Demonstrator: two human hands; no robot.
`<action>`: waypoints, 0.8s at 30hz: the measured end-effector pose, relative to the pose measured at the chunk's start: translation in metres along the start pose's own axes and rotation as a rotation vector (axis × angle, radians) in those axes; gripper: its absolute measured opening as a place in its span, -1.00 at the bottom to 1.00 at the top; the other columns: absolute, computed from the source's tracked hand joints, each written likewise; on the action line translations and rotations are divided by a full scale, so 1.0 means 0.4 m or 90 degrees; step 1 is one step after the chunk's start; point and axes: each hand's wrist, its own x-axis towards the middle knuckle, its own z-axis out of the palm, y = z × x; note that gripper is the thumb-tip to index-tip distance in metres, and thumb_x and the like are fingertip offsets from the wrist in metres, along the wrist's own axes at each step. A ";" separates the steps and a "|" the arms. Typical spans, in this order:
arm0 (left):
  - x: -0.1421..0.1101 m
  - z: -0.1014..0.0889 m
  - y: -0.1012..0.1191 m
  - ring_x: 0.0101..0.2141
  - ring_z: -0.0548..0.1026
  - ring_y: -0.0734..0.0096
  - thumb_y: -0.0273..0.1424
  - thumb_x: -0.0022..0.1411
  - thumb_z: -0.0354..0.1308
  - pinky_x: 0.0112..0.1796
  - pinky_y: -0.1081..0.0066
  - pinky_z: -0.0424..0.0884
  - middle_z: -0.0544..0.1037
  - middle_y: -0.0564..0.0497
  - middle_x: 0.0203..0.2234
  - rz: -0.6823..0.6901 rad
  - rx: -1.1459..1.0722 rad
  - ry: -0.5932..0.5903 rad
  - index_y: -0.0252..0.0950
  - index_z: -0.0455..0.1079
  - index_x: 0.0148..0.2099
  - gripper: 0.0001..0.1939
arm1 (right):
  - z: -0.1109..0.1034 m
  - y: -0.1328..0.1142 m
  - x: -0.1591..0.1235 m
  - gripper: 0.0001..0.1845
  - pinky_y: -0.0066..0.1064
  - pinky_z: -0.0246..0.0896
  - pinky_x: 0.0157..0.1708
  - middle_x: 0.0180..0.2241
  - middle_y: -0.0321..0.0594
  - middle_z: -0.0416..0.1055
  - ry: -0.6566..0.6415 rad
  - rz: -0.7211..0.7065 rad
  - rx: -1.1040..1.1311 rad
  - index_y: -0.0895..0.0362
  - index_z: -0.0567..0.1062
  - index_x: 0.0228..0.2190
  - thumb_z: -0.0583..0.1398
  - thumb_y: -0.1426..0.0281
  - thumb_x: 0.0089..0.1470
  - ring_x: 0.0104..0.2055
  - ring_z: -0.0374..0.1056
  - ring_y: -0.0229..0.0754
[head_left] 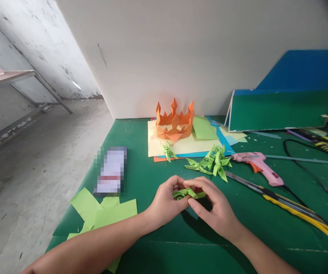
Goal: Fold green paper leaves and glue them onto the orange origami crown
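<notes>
Between both hands, just above the green table (164, 255), I hold a green folded paper flower (187, 193). My left hand (165, 201) pinches its left side, and the fingers of my right hand (213, 203) close on its right side. Fingers cover much of its shape. Beyond my hands lies a cluster of similar green paper flowers (215, 161), with a single green flower (168, 150) farther left. An orange paper crown (175, 127) stands upright behind them on a cream paper sheet (152, 140).
Right of my hands are a pink glue gun (262, 163) with a cord and a yellow utility knife (292, 207). Green paper squares (115, 213) lie by my left forearm, below a blurred phone-like object (111, 171). A green board (280, 110) leans at the back right.
</notes>
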 end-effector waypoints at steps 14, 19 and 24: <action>0.006 -0.006 0.018 -0.52 0.49 0.51 -0.31 -0.07 0.41 -0.45 0.47 0.40 0.50 0.07 -0.48 -0.100 -0.121 -0.044 -0.34 0.33 -0.30 -0.63 | -0.017 0.011 0.008 -0.90 -0.41 0.23 -0.33 -0.33 -0.24 0.34 0.008 0.005 0.012 0.04 0.42 -0.33 0.09 0.38 0.19 -0.33 0.30 -0.22; 0.006 -0.007 0.020 -0.51 0.50 0.49 -0.28 -0.09 0.43 -0.44 0.47 0.40 0.51 0.04 -0.49 -0.110 -0.137 -0.056 -0.36 0.36 -0.28 -0.60 | -0.023 0.012 0.007 -0.89 -0.41 0.23 -0.33 -0.33 -0.23 0.35 0.011 0.007 0.029 0.04 0.42 -0.34 0.09 0.35 0.19 -0.33 0.29 -0.22; 0.001 -0.006 0.005 -0.45 0.51 0.46 -0.33 0.01 0.36 -0.37 0.45 0.42 0.53 0.03 -0.46 -0.034 -0.021 -0.019 -0.33 0.39 -0.28 -0.73 | -0.026 0.011 0.008 -0.86 -0.41 0.23 -0.34 -0.35 -0.22 0.35 0.012 0.039 0.084 0.06 0.44 -0.37 0.14 0.28 0.16 -0.31 0.30 -0.20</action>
